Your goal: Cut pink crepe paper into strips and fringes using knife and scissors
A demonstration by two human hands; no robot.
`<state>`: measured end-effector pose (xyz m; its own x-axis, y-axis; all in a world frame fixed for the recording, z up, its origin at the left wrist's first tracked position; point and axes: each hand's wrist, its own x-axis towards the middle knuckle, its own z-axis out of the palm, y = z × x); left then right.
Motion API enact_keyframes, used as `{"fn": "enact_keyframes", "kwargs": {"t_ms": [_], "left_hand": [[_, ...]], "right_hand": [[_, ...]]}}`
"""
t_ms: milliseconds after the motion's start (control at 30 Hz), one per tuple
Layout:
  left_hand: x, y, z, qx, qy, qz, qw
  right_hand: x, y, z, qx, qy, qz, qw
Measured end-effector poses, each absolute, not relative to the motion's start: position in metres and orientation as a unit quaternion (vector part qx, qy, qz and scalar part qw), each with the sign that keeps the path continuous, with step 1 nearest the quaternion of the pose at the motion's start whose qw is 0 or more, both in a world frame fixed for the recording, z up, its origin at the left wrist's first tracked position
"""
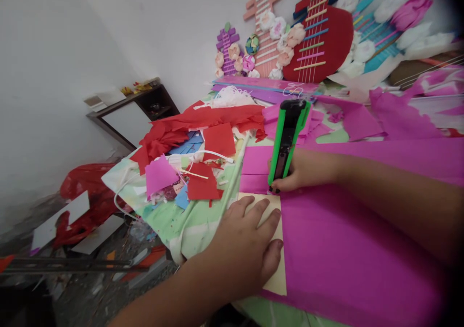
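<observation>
A large magenta sheet (348, 240) covers the right of the table. Near its left edge lies a pale yellow rectangular piece (277, 269), and my left hand (244, 245) rests on it with the fingers spread flat. My right hand (295, 172) is wrapped round a green and black cutter (284, 143), held upright with its lower end at the top edge of the yellow piece. The blade tip is too small to make out. Beyond the yellow piece, magenta strips (255, 165) show cut or fold lines.
Red paper (203, 116), a red square (219, 141), a pink scrap (160, 176) and a white cable (213, 154) lie left on the green cloth (203, 235). Guitar-shaped decorations (335, 41) lean on the wall. A dark shelf (155, 99) stands back left; scraps litter the floor.
</observation>
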<state>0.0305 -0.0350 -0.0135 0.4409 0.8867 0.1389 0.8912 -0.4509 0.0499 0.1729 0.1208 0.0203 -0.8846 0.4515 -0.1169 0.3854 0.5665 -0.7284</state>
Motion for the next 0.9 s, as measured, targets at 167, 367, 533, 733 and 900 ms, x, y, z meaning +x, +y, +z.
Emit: {"fn": "enact_keyframes", "kwargs": {"t_ms": [167, 367, 533, 733, 900], "left_hand": [[0.0294, -0.0351, -0.0147, -0.849, -0.522, -0.080, 0.023], [0.0289, -0.0357, -0.0151, -0.850, -0.523, -0.068, 0.004], [0.0280, -0.0350, -0.0148, -0.847, -0.527, -0.075, -0.008], [0.0288, -0.0354, -0.0147, -0.841, -0.534, -0.084, -0.016], [0.0285, -0.0357, -0.0132, -0.841, -0.534, -0.083, -0.016]], "right_hand": [[0.1719, 0.1212, 0.0190, -0.240, -0.880, 0.407, 0.043], [0.1721, 0.1228, 0.0169, -0.243, -0.886, 0.394, 0.030], [0.1721, 0.1222, 0.0161, -0.245, -0.871, 0.421, 0.060], [0.1706, 0.1231, 0.0120, -0.247, -0.870, 0.424, 0.047], [0.1687, 0.1232, 0.0102, -0.239, -0.878, 0.412, 0.052]]}}
